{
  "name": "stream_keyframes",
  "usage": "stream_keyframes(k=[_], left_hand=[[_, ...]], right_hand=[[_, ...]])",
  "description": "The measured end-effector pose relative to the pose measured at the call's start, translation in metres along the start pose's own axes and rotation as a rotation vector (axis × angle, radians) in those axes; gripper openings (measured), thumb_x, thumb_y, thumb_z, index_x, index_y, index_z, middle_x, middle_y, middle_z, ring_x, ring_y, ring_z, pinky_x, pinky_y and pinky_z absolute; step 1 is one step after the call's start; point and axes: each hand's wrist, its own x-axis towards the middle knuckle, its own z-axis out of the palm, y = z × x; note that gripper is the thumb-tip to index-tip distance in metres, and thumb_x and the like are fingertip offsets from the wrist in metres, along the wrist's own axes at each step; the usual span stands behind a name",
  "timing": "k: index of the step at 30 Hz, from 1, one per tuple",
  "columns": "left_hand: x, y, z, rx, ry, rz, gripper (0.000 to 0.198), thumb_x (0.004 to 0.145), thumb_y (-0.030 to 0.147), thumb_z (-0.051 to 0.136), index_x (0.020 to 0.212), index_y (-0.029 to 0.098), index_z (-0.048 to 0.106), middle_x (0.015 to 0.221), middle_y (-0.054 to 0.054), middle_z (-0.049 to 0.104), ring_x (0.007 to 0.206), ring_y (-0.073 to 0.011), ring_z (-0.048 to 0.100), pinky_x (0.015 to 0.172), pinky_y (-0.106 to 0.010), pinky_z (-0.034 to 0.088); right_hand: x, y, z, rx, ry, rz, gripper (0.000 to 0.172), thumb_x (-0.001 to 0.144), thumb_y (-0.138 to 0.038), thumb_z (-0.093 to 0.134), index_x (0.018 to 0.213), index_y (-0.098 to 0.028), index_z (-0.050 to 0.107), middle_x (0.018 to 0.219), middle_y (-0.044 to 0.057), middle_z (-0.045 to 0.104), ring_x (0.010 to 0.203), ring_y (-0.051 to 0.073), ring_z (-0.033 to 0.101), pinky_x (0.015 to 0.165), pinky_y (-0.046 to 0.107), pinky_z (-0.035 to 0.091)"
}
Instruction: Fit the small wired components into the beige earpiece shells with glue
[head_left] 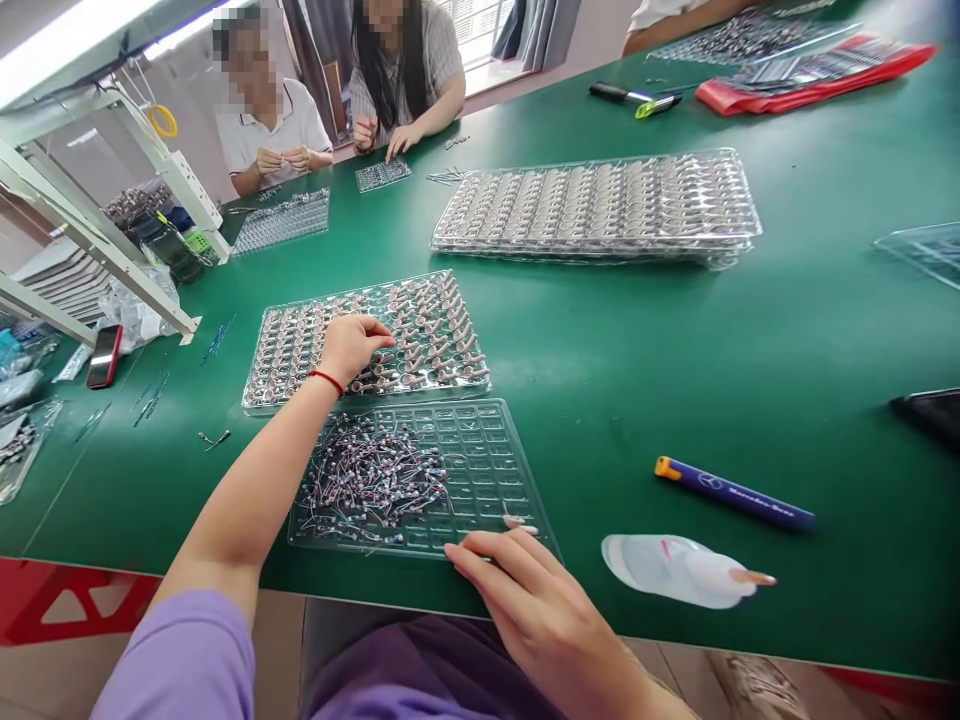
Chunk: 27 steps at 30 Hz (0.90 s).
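Observation:
My left hand (349, 345) reaches over a clear tray (259, 385) filled with rows of small beige parts, its fingers curled down onto the parts in the middle of the tray; what they pinch is hidden. A red string circles that wrist. My right hand (525, 590) lies flat with fingers stretched on the near right corner of a second clear tray (495, 470), which holds a loose heap of small wired components (375, 475) on its left half.
A blue pen (731, 493) and a white plastic piece (675, 568) lie right of my hand. A stack of filled trays (600, 205) sits further back. Two people work at the far edge with their own trays. A phone (103, 355) lies far left.

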Motion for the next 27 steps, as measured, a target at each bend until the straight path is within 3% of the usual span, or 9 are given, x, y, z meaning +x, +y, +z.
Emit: stream_keyframes(k=[9,18,23,27], left_hand=[[-0.005,-0.008,-0.010,0.137,-0.065,0.032,0.008,0.075,0.015,0.070,0.076,0.019,0.077,0.079,-0.003,0.077,0.079,-0.0196,0.068,0.081,-0.033,0.050],[-0.012,0.005,-0.023,0.153,-0.106,0.127,0.010,0.078,0.017,0.068,0.081,0.021,0.076,0.084,-0.004,0.077,0.078,-0.0188,0.069,0.077,-0.031,0.050],[-0.046,0.016,-0.039,0.114,-0.051,0.171,0.009,0.082,0.020,0.066,0.084,0.021,0.075,0.088,-0.003,0.077,0.086,-0.0177,0.069,0.082,-0.032,0.050],[-0.096,0.012,-0.066,0.127,0.005,0.145,0.009,0.082,0.025,0.067,0.083,0.021,0.075,0.087,-0.003,0.076,0.083,-0.0187,0.068,0.082,-0.033,0.050]], right_hand=[[0.003,-0.001,0.002,0.024,0.035,0.023,0.027,0.094,-0.006,0.042,0.101,-0.015,0.066,0.087,0.008,0.069,0.079,0.018,0.065,0.079,0.035,0.056],[0.011,0.000,-0.009,0.087,0.008,0.118,0.018,0.096,-0.015,0.045,0.097,-0.018,0.063,0.084,0.006,0.066,0.076,0.015,0.064,0.073,0.028,0.056],[0.038,0.019,-0.007,0.001,-0.040,0.192,0.021,0.095,-0.012,0.044,0.102,-0.014,0.064,0.091,0.011,0.065,0.081,0.020,0.062,0.073,0.033,0.055],[0.057,0.032,0.006,-0.031,-0.137,0.189,0.028,0.094,-0.013,0.042,0.088,-0.017,0.069,0.081,0.009,0.064,0.074,0.020,0.060,0.066,0.033,0.052]])
